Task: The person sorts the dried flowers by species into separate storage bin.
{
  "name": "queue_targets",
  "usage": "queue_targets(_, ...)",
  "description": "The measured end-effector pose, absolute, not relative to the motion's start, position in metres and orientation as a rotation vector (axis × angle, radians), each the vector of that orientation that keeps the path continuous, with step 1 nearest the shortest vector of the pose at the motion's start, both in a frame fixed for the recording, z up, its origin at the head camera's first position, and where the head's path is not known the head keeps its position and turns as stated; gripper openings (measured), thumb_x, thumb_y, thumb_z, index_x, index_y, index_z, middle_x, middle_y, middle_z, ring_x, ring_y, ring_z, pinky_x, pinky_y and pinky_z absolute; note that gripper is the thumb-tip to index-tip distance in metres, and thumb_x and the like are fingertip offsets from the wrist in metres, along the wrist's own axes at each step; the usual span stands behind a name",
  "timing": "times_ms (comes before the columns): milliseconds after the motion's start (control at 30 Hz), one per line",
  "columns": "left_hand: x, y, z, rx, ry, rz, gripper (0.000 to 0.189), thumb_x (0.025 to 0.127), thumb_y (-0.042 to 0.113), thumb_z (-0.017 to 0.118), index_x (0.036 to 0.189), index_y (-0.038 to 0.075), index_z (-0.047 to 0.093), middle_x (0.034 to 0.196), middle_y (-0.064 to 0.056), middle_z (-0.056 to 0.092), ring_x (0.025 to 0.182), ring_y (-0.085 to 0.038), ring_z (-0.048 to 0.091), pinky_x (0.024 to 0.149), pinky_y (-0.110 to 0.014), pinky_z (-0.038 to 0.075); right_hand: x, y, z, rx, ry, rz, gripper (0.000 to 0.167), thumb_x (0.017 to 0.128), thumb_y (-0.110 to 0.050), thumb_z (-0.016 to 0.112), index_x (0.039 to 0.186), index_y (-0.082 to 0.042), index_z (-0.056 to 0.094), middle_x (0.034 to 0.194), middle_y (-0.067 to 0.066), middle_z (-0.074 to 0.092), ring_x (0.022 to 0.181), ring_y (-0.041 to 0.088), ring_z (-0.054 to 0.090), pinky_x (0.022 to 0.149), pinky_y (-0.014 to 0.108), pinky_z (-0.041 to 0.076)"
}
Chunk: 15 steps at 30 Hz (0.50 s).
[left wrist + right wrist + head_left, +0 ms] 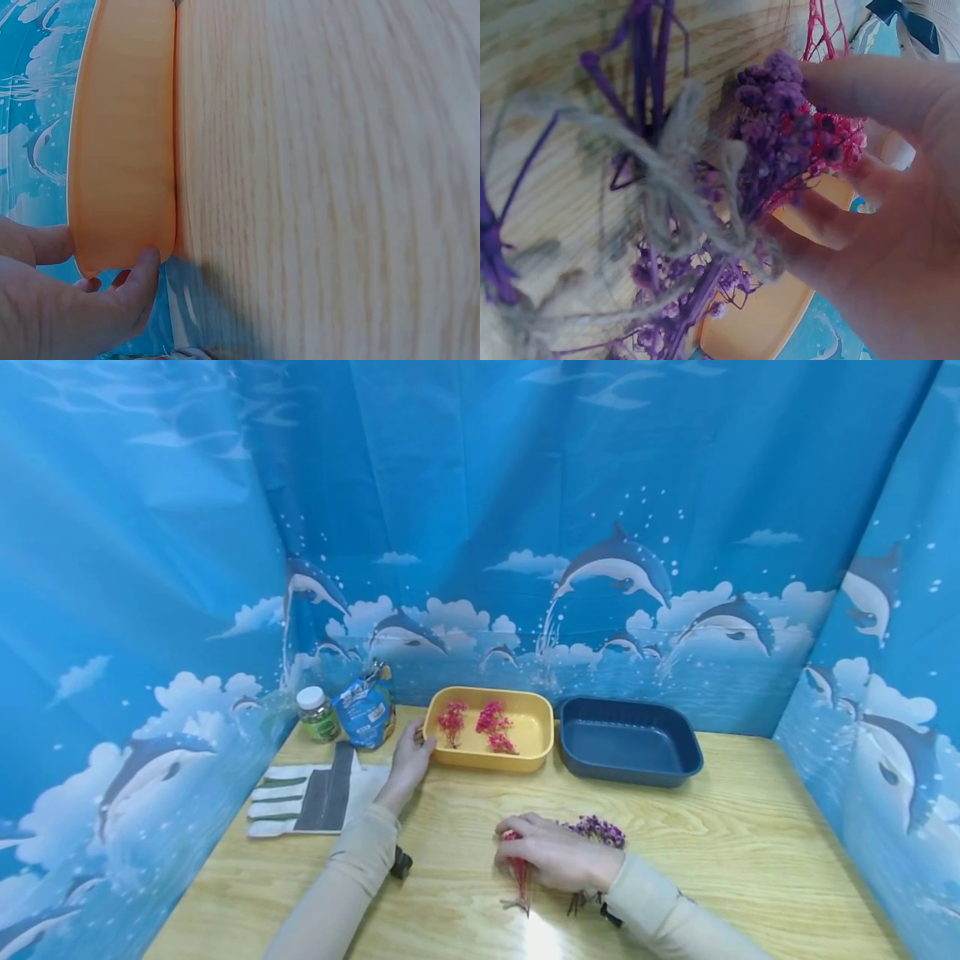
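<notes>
My left hand (410,758) holds the left end of a yellow tray (546,745), its fingers at the rim; in the left wrist view the thumb lies on the orange-looking side wall (127,135). Two pink dried-flower sprigs (492,718) lie inside. Nearer the front, my right hand (558,853) curls over a pink dried-flower bunch (519,872), its stems pointing toward me. Purple dried flowers (600,831) lie under and beside this hand. The right wrist view shows purple blossoms (772,112) close to the fingers and stems tied with grey twine (667,180).
A dark blue tray (630,768) stands right of the yellow one. At the left are a white-lidded jar (318,718), a blue pouch (365,712) and a grey-and-white glove (322,797). A dolphin-print curtain (480,527) encloses the wooden table (765,827) at the back and sides.
</notes>
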<state>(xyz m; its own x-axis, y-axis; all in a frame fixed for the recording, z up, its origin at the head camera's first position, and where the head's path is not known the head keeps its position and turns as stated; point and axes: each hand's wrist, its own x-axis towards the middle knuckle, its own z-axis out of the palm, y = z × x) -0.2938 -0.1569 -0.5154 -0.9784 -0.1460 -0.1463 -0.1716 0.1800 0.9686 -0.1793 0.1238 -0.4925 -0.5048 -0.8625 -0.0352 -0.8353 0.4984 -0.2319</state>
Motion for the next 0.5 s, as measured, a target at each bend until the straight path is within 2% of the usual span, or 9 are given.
queue_targets(133, -0.2940, -0.1570, -0.5157, -0.318, 2.390, 1.976, 0.058, 0.110, 0.013, 0.050, 0.164, 0.004, 0.030, 0.163, -0.023, 0.042, 0.153, -0.040, 0.041, 0.126, -0.051, 0.043, -0.1801, 0.1245, -0.4938, -1.453, 2.616, -0.333, 0.035, 0.091, -0.002, 0.072, 0.117, -0.026, 0.075, 0.135, 0.001, 0.066, 0.118, 0.017, 0.064, 0.104, 0.033, 0.059)
queue_targets(267, -0.2938, -0.1573, -0.5157, -0.317, 2.390, 1.971, 0.058, 0.111, 0.014, 0.050, 0.164, 0.004, 0.030, 0.163, -0.022, 0.041, 0.153, -0.040, 0.041, 0.126, -0.051, 0.043, -0.1809, 0.1253, -0.4939, -1.436, 2.620, -0.404, 0.030, 0.090, -0.005, 0.076, 0.113, -0.024, 0.075, 0.126, -0.002, 0.067, 0.111, 0.012, 0.065, 0.097, 0.026, 0.060)
queue_targets(500, -0.2943, -0.1579, -0.5179, -0.316, 2.402, 1.975, 0.058, 0.110, 0.013, 0.050, 0.164, 0.002, 0.030, 0.163, -0.025, 0.041, 0.151, -0.041, 0.042, 0.125, -0.051, 0.044, -0.1846, 0.1278, -0.4857, -1.376, 2.651, -0.473, 0.031, 0.092, -0.015, 0.078, 0.122, -0.024, 0.074, 0.125, -0.005, 0.066, 0.110, 0.011, 0.067, 0.095, 0.030, 0.062)
